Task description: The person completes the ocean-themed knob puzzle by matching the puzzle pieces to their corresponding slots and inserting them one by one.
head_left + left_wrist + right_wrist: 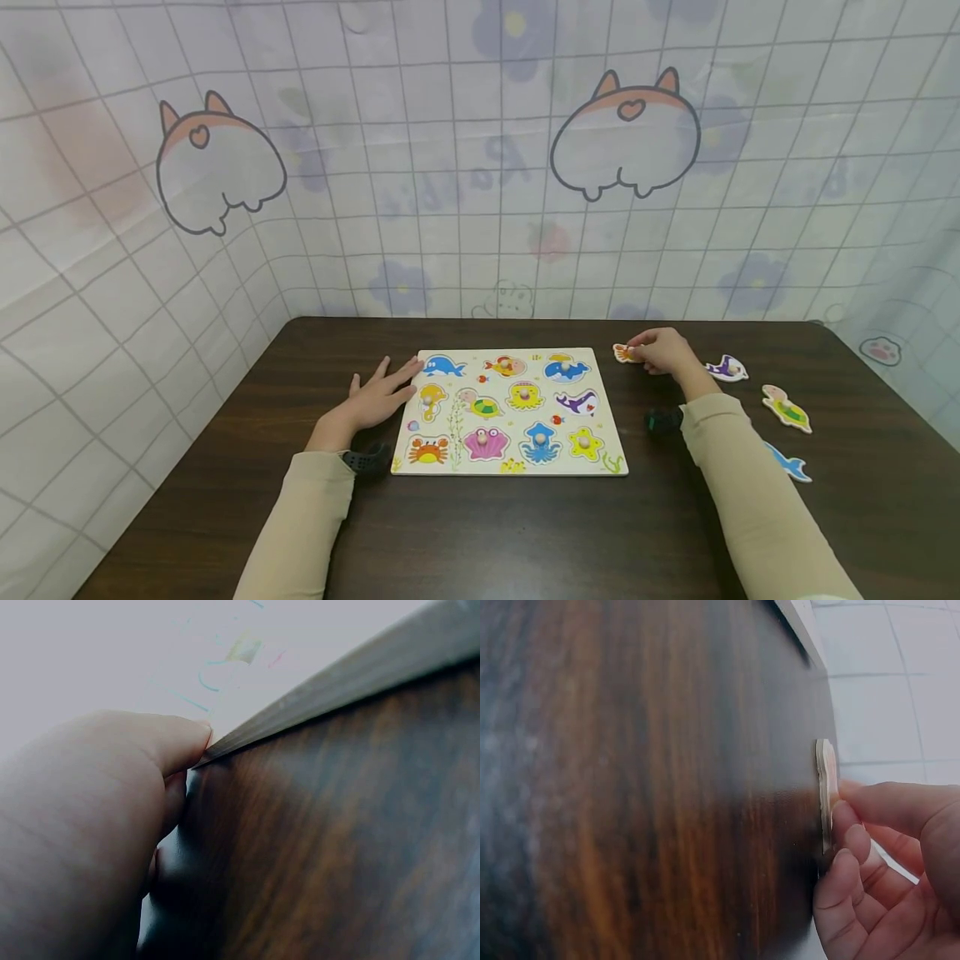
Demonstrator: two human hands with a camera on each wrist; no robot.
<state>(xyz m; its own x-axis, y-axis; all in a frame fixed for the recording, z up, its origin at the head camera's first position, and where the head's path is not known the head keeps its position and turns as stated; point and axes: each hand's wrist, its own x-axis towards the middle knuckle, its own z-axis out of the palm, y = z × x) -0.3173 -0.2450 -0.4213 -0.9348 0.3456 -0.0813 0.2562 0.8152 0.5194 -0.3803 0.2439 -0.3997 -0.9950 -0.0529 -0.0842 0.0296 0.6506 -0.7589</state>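
Note:
My left hand (pixel 372 403) has its fingers spread, with fingertips at the upper left edge of a white wooden peg puzzle board (pixel 442 421) printed with sea animals. The left wrist view shows the thumb (pixel 176 740) against the board's edge. Right of the board's far corner, my right hand (pixel 662 350) pinches an orange crab puzzle piece (pixel 622 353) between thumb and fingers. In the right wrist view, the piece's pale wooden edge (pixel 823 787) shows close over the dark table. Part of the piece hides behind the fingers.
On the right side of the table (pixel 510 542) lie a purple whale piece (pixel 726 368), a green turtle piece (pixel 787 409) and a blue piece (pixel 789 463), partly behind my right sleeve. A patterned curtain (pixel 465 242) hangs behind the table's far edge.

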